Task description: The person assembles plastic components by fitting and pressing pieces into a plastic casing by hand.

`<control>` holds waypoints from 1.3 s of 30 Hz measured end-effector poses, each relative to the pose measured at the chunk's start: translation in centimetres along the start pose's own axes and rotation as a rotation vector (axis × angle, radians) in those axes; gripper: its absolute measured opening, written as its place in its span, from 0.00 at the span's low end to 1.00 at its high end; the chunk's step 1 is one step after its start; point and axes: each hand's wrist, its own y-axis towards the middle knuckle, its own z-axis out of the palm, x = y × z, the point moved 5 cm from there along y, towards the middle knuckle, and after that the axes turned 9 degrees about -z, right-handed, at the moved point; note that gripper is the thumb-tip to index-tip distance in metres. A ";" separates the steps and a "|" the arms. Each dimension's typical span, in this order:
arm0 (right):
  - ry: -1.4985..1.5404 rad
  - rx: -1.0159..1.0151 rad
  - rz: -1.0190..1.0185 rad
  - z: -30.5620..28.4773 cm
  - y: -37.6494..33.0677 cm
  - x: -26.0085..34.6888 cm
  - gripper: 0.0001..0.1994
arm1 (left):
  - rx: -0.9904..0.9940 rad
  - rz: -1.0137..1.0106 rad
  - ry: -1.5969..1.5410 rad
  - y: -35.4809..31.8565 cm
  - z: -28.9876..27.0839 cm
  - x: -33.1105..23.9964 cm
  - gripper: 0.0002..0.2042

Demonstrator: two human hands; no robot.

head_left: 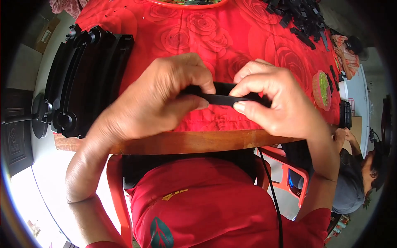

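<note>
Both of my hands hold one short black plastic strip just above the near edge of the table. My left hand pinches its left end between thumb and fingers. My right hand grips the right end, thumb underneath and fingers curled over the top. Only the middle of the strip shows between the hands. The table is covered with a red cloth with a rose pattern.
A stack of long curved black plastic parts lies at the left of the table. A heap of small black pieces sits at the far right. A small bowl stands at the right edge. Another person sits lower right.
</note>
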 end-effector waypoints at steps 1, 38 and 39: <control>-0.272 -0.129 -0.310 0.6 -0.6 0.1 0.08 | -0.083 0.012 0.205 -0.1 0.5 -0.4 0.13; -0.417 -0.270 -0.465 5.9 -3.0 -5.0 0.07 | -0.130 0.025 0.633 -2.4 5.3 1.0 0.08; -0.438 -0.250 -0.483 5.8 -3.0 -4.8 0.07 | -0.096 0.012 0.616 -2.3 5.2 1.1 0.09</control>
